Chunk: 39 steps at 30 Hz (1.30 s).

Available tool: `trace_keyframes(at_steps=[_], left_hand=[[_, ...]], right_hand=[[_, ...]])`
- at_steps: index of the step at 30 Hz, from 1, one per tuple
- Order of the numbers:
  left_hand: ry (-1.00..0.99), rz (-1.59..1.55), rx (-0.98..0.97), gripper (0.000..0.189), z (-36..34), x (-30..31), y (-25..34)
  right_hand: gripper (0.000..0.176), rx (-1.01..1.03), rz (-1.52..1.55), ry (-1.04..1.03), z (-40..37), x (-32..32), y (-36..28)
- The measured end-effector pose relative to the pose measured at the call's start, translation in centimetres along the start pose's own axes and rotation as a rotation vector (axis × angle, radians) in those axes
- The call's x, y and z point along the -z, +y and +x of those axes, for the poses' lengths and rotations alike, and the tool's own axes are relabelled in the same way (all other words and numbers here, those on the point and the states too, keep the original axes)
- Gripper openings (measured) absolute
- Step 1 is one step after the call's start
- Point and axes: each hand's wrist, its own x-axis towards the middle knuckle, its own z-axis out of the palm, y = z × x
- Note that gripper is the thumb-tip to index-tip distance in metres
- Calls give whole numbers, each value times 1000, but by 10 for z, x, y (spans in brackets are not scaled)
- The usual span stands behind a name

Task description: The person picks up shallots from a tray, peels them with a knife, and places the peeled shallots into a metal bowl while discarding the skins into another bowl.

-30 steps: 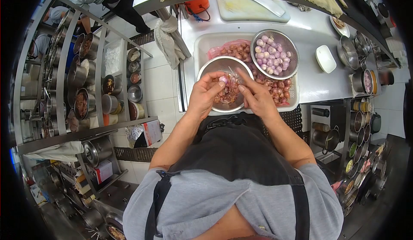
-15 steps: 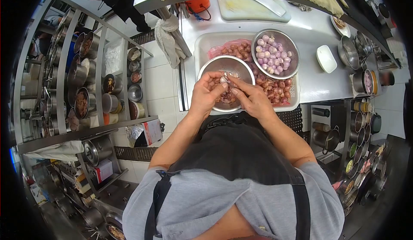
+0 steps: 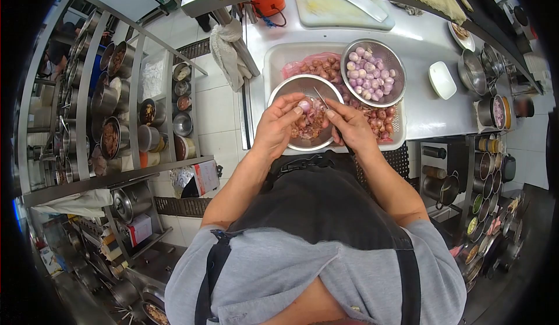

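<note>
My left hand (image 3: 278, 122) pinches a peeled shallot (image 3: 304, 105) over a steel bowl (image 3: 279, 91) that holds loose skins (image 3: 308, 128). On the right side of that bowl, my right hand (image 3: 352, 128) is wrapped round a small knife (image 3: 321, 97), its thin blade pointing up and left, a little apart from the shallot. A steel colander (image 3: 402, 79) of pale peeled shallots (image 3: 370, 75) stands behind and to the right. Unpeeled red shallots (image 3: 378, 123) lie in the white tray (image 3: 273, 57) beneath both vessels, some in pink netting (image 3: 291, 68).
A cutting board (image 3: 320, 13) with a large knife (image 3: 362, 8) lies at the back of the steel table. To the right are a white dish (image 3: 442, 80) and steel bowls (image 3: 471, 72). A cloth (image 3: 227, 54) hangs on the left post, beside a pot rack (image 3: 137, 101).
My right hand has moved slightly right, away from the shallot, and the knife blade now shows. The person in dark clothes at the upper left has mostly left the view.
</note>
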Motion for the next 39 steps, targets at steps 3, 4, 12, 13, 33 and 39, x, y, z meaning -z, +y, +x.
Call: trace_keyframes(at_steps=[3, 4, 12, 13, 33, 39], left_hand=[[51, -31, 36, 25, 0, -4, 5], [52, -30, 35, 25, 1, -1, 3], [123, 97, -15, 20, 2, -1, -7], [124, 97, -15, 20, 1, -2, -8], [67, -18, 17, 23, -1, -4, 0], [103, 0, 19, 25, 4, 10, -6]], right_hand=[[41, 44, -93, 40, -4, 0, -8], [41, 44, -92, 39, -6, -1, -12], [43, 196, -325, 39, -14, -22, -9], [43, 229, -350, 62, -13, -23, -7], [38, 22, -88, 51, -8, -2, -3], [37, 89, -300, 38, -13, -4, -5]])
